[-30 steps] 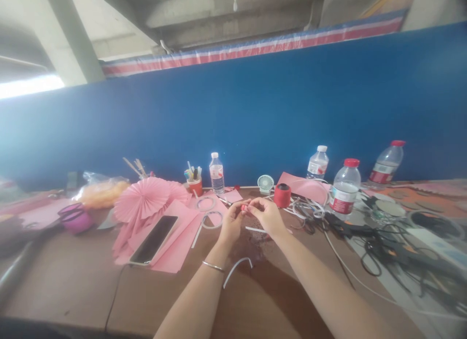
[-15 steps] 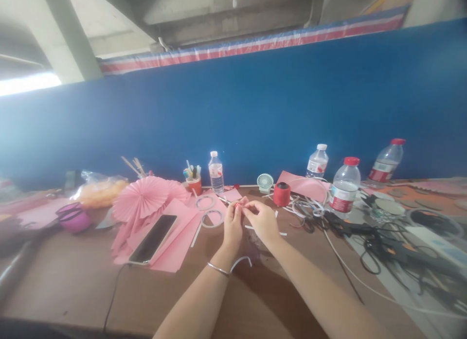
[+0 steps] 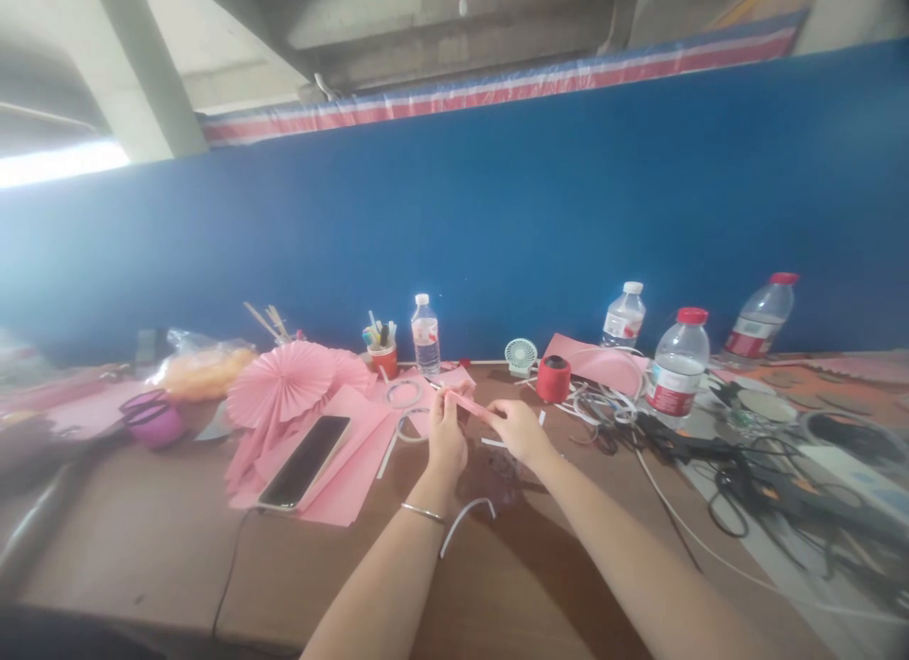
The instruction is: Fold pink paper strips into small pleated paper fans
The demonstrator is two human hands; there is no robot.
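Apart they've drawn, left hand and right hand, each pinching an end of a pink strip above the desk, toward its far edge! Light stuff, probably soft, easily creased: best held by both ends.

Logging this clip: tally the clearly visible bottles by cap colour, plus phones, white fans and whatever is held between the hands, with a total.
White-capped bottles: 2
Red-capped bottles: 2
Phone: 1
White fan: 1
Pink strip, held: 1
Total: 7
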